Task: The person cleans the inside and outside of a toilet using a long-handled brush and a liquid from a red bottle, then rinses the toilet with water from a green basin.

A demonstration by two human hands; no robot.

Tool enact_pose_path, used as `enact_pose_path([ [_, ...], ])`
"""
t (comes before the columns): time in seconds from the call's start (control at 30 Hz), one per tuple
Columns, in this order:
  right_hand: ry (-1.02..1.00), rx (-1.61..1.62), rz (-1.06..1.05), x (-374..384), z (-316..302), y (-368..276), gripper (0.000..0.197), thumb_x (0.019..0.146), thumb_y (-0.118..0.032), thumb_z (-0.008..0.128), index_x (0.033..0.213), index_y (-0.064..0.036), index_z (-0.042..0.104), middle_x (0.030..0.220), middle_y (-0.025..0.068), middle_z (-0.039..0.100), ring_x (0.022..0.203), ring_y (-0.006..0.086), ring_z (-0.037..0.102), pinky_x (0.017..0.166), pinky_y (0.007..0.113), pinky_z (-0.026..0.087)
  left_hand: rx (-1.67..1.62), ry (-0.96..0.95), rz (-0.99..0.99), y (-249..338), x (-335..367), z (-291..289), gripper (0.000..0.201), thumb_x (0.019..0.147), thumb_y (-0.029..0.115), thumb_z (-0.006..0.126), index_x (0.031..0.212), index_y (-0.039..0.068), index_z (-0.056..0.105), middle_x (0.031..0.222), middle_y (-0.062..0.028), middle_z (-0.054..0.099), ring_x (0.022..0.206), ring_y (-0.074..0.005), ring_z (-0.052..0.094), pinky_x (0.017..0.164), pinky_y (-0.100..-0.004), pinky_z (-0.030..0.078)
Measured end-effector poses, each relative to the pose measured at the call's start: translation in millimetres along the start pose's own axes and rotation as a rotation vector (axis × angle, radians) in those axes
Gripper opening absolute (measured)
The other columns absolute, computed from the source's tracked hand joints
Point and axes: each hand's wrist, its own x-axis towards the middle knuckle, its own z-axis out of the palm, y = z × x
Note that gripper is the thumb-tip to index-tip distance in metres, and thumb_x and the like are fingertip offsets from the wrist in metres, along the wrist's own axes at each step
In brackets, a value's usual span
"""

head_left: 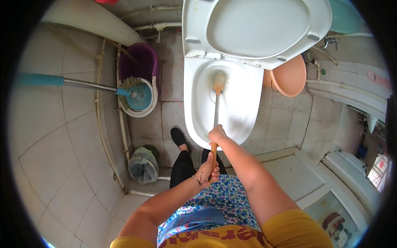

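Note:
Both of my hands are closed around a toilet brush (pixel 216 108), which points away from me into a white toilet (pixel 192 103). My right hand (pixel 217 135) grips it higher up, above the toilet's front rim. Lower down, close to my apron, my left hand (pixel 208 170) wraps round the brown end of the handle. The brush's orange-brown head lies in the bowl, by the water at the back. Raised behind the bowl are the toilet's seat and lid (pixel 258 29).
Left of the toilet, a mop (pixel 97 85) leans with its head in a purple and white mop bucket (pixel 155 66). A lined bin (pixel 143 167) stands nearer on the left. A peach basin (pixel 289 76) is to the right. Beyond it, pipes and a tap (pixel 329 42) run along the wall.

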Motion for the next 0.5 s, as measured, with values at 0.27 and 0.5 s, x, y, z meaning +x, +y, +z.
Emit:
enact_pose_path([
  [0.27, -0.142, 0.055, 0.027, -70, 43, 67, 0.039, 0.085, -0.007, 0.049, 0.111, 0.0118, 0.027, 0.096, 0.0298, 0.054, 0.057, 0.0356, 0.063, 0.039, 0.039, 0.052, 0.096, 0.138, -0.120, -60, -70, -37, 0.054, 0.086, 0.066, 0.034, 0.082, 0.012, 0.039, 0.055, 0.0021, 0.034, 0.042, -0.0098, 0.031, 0.040, -0.0229, 0.028],
  [0.5, -0.012, 0.124, -0.006, 13, 2, -19, 0.038, 0.079, -0.002, 0.051, 0.113, 0.0093, 0.036, 0.091, 0.0253, 0.058, 0.054, 0.0329, 0.062, 0.039, 0.038, 0.051, 0.100, 0.068, 0.015, 27, -3, 3, 0.052, 0.087, 0.063, 0.037, 0.084, 0.011, 0.040, 0.057, 0.0008, 0.036, 0.043, -0.0092, 0.034, 0.039, -0.0219, 0.029],
])
